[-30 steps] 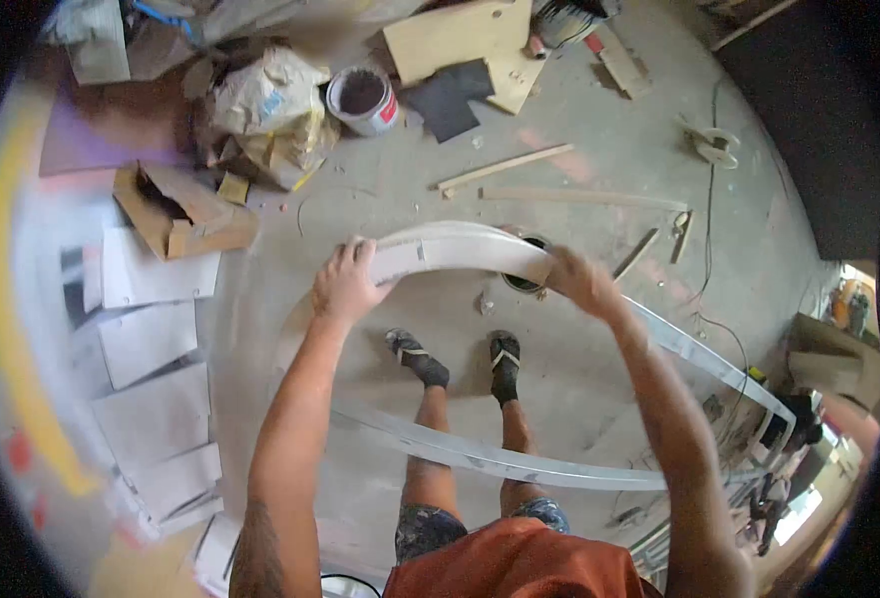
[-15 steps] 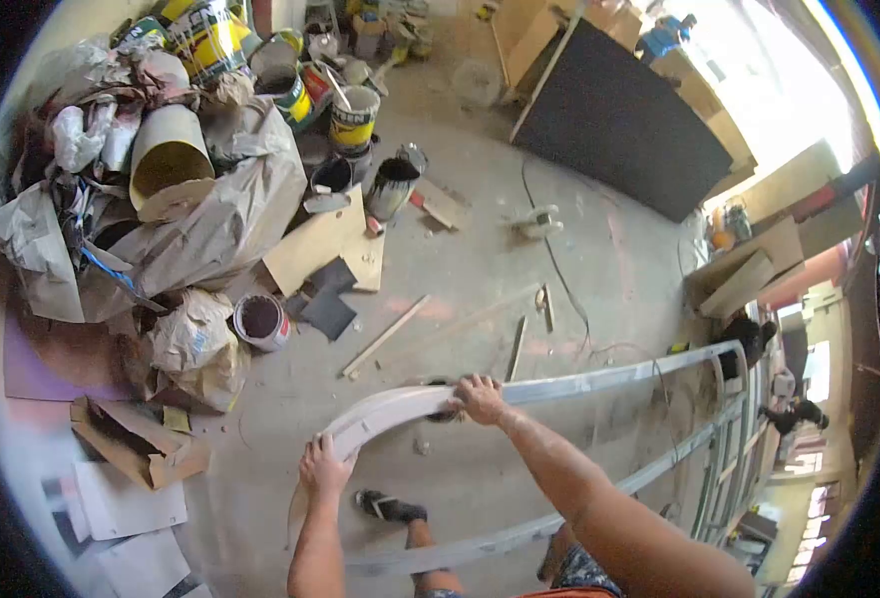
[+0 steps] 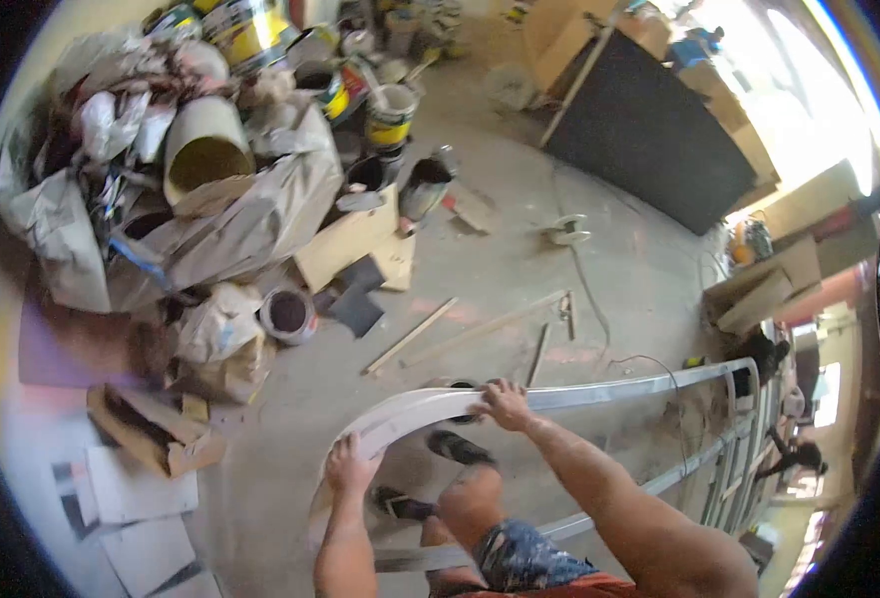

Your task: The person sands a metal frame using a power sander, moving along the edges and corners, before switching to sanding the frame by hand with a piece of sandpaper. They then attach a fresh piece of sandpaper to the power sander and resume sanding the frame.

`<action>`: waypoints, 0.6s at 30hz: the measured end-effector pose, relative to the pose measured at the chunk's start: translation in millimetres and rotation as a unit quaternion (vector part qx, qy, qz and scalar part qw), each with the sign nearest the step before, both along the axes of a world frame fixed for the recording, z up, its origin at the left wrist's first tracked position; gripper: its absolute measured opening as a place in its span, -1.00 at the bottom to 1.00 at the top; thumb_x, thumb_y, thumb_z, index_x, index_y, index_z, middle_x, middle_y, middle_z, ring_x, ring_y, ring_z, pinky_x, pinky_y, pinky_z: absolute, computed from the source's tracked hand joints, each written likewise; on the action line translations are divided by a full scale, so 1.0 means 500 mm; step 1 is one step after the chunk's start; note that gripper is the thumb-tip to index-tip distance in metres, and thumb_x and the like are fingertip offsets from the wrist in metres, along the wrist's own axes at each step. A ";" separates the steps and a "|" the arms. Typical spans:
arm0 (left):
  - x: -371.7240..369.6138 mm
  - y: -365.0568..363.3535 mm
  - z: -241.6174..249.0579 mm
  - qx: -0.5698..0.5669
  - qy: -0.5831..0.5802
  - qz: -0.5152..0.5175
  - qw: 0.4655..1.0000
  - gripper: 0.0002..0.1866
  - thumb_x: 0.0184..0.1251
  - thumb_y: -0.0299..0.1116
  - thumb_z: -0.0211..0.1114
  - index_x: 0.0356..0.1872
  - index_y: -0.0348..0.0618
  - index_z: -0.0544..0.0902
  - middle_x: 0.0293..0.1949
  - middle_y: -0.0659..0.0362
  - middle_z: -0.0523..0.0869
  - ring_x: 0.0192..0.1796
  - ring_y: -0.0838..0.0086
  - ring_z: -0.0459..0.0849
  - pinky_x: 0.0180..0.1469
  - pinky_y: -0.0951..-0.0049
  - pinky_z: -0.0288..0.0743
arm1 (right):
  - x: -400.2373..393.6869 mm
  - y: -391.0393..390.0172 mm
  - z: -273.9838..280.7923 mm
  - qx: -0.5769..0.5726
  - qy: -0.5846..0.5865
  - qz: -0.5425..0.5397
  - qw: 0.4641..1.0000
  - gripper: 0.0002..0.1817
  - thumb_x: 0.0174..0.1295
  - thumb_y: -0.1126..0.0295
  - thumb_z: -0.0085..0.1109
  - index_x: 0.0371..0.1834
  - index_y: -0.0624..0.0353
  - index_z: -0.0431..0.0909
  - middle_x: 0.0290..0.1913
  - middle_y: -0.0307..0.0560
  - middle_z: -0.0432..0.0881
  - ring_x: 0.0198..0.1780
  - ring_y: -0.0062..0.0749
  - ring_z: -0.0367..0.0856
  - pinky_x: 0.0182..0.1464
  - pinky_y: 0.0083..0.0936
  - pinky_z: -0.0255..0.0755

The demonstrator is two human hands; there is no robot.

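Note:
A long metal frame (image 3: 619,392) with a rounded near end stretches away to the right. Along its curve lies a pale, bendable strip (image 3: 400,421). My left hand (image 3: 352,463) is closed over the strip's left part, where it bends downward. Farther right, my right hand (image 3: 505,406) grips the strip's other end against the top rail, fingers over the far edge. The strip's lower left end is blurred. Below the curve, my legs and sandalled feet (image 3: 460,448) show inside the frame's outline.
Crumpled paper (image 3: 250,234) and paint buckets (image 3: 392,115) crowd the upper left. Thin wood sticks (image 3: 410,337) and a cable reel (image 3: 567,231) lie on the floor. A dark panel (image 3: 654,130) leans at the back. Other people (image 3: 797,458) are at the far right.
Both hands keep their hold on the strip. My knee and second foot have come into view below the frame. The whole scene has shifted slightly right as my head turned.

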State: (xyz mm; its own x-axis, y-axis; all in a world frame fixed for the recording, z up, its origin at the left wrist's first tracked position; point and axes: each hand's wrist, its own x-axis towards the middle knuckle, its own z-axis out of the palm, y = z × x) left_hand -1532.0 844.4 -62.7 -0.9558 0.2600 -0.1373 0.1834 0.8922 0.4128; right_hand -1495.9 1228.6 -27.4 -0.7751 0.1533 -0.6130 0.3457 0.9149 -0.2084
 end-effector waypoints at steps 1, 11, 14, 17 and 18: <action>-0.003 -0.001 0.013 -0.003 -0.010 -0.002 1.000 -0.37 0.10 0.14 0.55 0.06 -0.09 0.64 -0.08 0.00 0.79 -0.04 0.03 0.79 0.00 0.00 0.69 | -0.002 0.000 -0.002 0.008 -0.012 0.007 1.000 -0.28 0.48 -0.36 -0.01 0.57 -0.28 0.35 0.45 0.02 0.38 0.48 0.17 0.25 0.49 0.20 0.03; -0.025 -0.020 0.021 0.014 -0.054 -0.016 0.998 -0.31 -0.05 -0.07 0.63 0.19 -0.05 0.67 0.07 0.11 0.79 0.05 0.14 0.79 0.09 0.13 0.70 | -0.193 0.179 -0.433 -0.214 -0.028 0.094 0.972 -0.77 0.33 0.33 0.21 0.00 0.09 0.63 -0.22 -0.06 0.72 -0.18 -0.13 0.73 -0.09 -0.20 0.60; -0.027 -0.014 0.026 0.007 -0.093 -0.014 0.996 -0.29 -0.12 -0.09 0.66 0.16 -0.05 0.68 0.09 0.13 0.77 0.07 0.15 0.78 0.08 0.14 0.71 | -0.478 0.081 -0.526 -0.329 -0.025 -0.183 0.926 -0.74 0.30 0.32 0.28 0.00 0.14 0.61 -0.11 -0.14 0.68 -0.17 -0.23 0.66 -0.12 -0.36 0.58; -0.040 -0.018 0.016 0.003 -0.118 -0.027 0.993 -0.30 -0.13 -0.11 0.67 0.15 -0.06 0.69 0.10 0.15 0.76 0.06 0.16 0.79 0.08 0.16 0.71 | -0.738 0.026 -0.750 -0.177 0.125 0.020 0.976 -0.65 0.40 0.31 0.20 0.21 0.09 0.56 0.00 -0.14 0.67 -0.05 -0.26 0.67 -0.02 -0.33 0.57; -0.032 -0.020 0.028 0.010 -0.119 -0.028 0.992 -0.30 -0.12 -0.11 0.68 0.14 -0.06 0.70 0.11 0.15 0.76 0.05 0.17 0.79 0.08 0.17 0.71 | -0.824 0.000 -0.825 -0.101 0.158 0.108 0.976 -0.62 0.43 0.30 0.17 0.28 0.08 0.55 0.04 -0.15 0.67 -0.01 -0.27 0.68 0.02 -0.32 0.57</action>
State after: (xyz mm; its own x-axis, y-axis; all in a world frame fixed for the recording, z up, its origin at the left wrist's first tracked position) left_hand -1547.8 834.4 -48.8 -0.8809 0.3169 -0.3516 0.1277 0.8743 0.4682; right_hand -1908.0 1228.6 -440.0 -0.9315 -0.1335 -0.3384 0.0389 0.8884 -0.4575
